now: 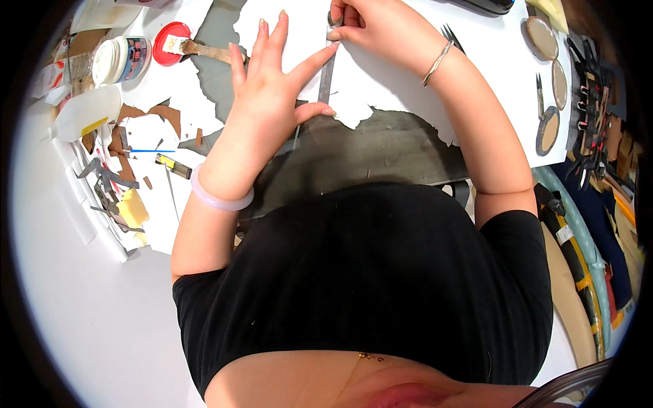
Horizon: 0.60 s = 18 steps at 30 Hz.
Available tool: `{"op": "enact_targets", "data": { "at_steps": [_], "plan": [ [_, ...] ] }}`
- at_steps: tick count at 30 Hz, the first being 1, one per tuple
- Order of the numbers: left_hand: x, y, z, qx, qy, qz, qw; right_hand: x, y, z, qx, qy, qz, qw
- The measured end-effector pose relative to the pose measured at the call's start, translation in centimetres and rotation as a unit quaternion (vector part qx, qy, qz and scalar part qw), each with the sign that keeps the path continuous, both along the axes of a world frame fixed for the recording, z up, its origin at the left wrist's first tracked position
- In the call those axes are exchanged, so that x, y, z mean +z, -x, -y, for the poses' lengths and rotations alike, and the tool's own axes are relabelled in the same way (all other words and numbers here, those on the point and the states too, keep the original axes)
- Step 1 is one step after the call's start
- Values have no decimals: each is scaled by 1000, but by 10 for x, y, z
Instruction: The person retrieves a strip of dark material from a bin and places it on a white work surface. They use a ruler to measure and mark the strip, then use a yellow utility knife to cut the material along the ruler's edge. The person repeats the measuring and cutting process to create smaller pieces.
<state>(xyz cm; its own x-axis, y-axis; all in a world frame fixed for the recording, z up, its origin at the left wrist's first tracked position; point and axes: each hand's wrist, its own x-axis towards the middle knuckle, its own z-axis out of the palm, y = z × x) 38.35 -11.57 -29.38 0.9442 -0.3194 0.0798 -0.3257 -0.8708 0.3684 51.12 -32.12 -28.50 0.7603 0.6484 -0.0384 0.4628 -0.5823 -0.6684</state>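
Observation:
My left hand (275, 88) is open, fingers spread over the white paper (360, 81), with index fingertip and thumb at a narrow grey strip (325, 85) lying front to back. My right hand (357, 20) is closed at the strip's far end, thumb and fingers pinching a small dark grey piece (333, 20); whether this is part of the strip I cannot tell. A thin dark pronged tool (453, 37) lies partly hidden behind my right wrist. A dark, worn board (367, 156) shows under the paper's torn near edge.
At left stand a white jar (109, 62), a red lid (166, 41) with brush (207, 51), a plastic bottle (85, 112), a cutter (173, 165) and scraps. At right lie round pieces (547, 129), a tweezer-like tool (540, 95), clustered clamps (588, 109) and material rolls (568, 238).

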Motion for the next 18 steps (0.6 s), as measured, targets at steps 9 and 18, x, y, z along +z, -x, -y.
{"op": "enact_targets", "data": {
  "at_steps": [9, 18],
  "plan": [
    [7, -4, 1, -5, -18, -9, 1000, 4, -13, -3, 12, 51, -70, 996],
    [7, -1, 1, -1, -38, -16, 999, 14, -23, 1, 59, 51, -121, 990]
  ]
}}
